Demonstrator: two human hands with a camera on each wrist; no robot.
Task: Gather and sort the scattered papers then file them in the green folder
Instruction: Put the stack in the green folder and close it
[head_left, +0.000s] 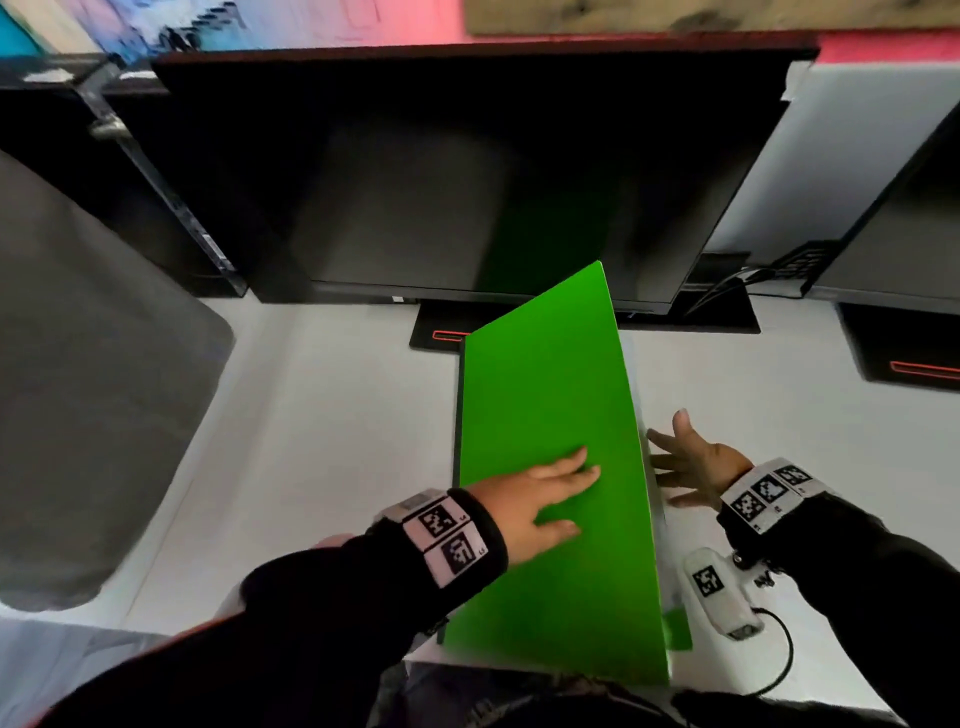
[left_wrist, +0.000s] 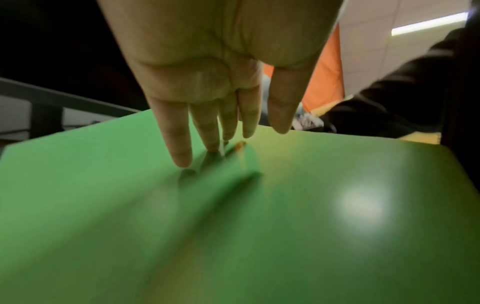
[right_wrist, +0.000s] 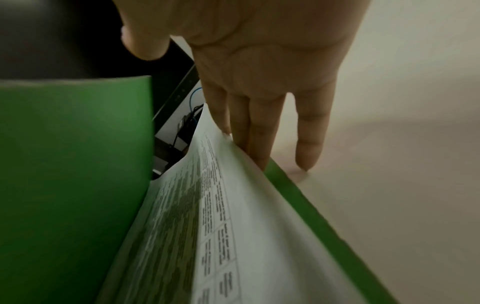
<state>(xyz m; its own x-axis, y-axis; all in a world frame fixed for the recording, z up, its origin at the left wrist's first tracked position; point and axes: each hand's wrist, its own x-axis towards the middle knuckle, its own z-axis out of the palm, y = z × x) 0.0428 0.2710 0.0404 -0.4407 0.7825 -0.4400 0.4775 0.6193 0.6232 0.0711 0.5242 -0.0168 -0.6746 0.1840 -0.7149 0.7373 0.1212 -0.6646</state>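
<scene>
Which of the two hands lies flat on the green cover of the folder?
The left hand: its straight fingers press the green folder cover. The right hand is beside it, at the papers.

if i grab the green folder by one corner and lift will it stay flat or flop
Likely to flop somewhat: the green folder cover bows under the left hand, so it looks thin. Its glossy glare suggests it may slip. The papers lie loose inside by the right hand and could slide out.

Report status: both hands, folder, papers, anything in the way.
Left hand flat on the green folder cover, pressing it down. Right hand open at the folder's open edge, fingers against the printed papers inside. Cover not yet flat. No obstruction seen.
</scene>
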